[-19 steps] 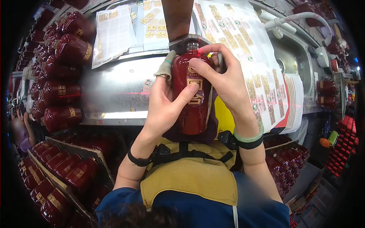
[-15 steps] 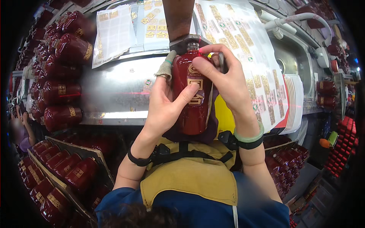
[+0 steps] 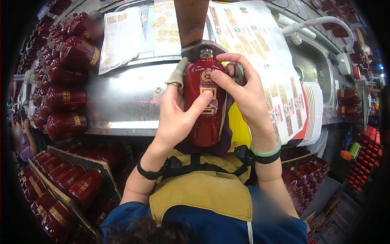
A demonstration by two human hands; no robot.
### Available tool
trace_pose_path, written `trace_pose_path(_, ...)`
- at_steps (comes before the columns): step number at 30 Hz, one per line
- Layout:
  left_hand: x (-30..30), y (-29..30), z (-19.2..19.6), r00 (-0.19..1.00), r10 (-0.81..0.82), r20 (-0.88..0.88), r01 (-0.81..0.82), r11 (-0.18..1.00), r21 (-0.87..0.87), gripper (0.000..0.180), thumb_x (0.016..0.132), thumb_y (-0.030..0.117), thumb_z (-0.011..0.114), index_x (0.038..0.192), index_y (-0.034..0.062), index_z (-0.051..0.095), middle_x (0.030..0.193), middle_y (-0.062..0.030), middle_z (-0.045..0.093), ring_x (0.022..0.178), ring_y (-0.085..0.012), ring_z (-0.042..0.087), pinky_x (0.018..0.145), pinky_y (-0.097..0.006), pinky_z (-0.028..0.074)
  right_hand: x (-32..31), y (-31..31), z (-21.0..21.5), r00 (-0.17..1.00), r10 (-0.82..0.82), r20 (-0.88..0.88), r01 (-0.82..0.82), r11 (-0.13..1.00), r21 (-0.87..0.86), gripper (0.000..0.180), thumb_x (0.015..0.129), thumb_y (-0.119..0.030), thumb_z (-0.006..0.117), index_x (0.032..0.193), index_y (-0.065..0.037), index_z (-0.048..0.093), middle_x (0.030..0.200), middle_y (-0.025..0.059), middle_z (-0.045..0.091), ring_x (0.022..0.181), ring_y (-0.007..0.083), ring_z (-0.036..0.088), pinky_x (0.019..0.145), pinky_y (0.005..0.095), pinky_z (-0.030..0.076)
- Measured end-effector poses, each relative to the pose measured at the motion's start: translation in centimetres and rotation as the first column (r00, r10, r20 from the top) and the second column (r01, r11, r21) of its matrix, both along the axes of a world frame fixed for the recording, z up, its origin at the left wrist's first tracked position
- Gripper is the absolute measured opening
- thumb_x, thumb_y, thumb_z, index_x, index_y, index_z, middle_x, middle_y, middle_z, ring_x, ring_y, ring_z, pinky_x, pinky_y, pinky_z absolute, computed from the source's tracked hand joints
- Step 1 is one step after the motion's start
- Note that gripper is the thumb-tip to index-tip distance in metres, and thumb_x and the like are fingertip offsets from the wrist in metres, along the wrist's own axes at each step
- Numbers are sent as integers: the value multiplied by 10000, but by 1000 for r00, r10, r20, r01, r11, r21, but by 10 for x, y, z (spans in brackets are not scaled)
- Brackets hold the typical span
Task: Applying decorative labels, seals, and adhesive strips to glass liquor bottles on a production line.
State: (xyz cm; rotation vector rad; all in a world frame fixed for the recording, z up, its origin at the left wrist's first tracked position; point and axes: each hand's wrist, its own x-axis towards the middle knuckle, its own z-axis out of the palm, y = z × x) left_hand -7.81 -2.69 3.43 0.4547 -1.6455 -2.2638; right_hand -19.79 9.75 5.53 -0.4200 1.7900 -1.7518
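A dark red glass bottle with gold lettering and a gold emblem lies tilted in front of me, its clear threaded neck pointing away against a metal bracket. My left hand grips its left side, the thumb pressed on the gold lettering. A knitted cover sits on one left fingertip. My right hand is at the upper right of the bottle, thumb on the emblem, index finger bent near the shoulder. Between its curled fingers sits a flat grey-green piece, partly hidden.
Sheets of gold stickers lie right of the bracket, and a white sheet lies left on the metal worktop. Red bottles are stacked at left. Crates of bottles stand below. A sink is at right.
My right thumb has slid down from the bottle's shoulder onto the emblem, and the index finger has drawn back from the neck. The left hand keeps its hold.
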Motion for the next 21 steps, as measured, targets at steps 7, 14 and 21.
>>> trace_pose_path(7,-3,3,2,1000,21,9,-21,1000,-9,752,942,61,710,1530,-95,268,1445,-180,494,1309,-209,525,1117,-357,428,-16,3,16,829,-50,-556,32,999,-42,312,967,-25,617,1270,6,550,1048,132,659,1012,217,638,897,337,514)
trace_pose_path(14,-1,3,4,998,14,59,-13,1000,-14,748,940,55,708,1530,-91,273,1430,-169,507,1298,-192,525,1108,-348,434,-35,-12,48,212,247,-946,-103,968,229,308,814,89,654,1089,-39,709,928,113,684,892,331,610,782,399,506)
trace_pose_path(21,6,-6,1,1000,-22,9,20,981,195,702,997,77,642,1560,-71,249,1463,-168,491,1330,-196,502,1128,-351,412,-28,3,32,773,-92,-627,-7,988,-155,240,978,42,513,1160,-12,660,981,88,677,902,155,654,815,268,507)
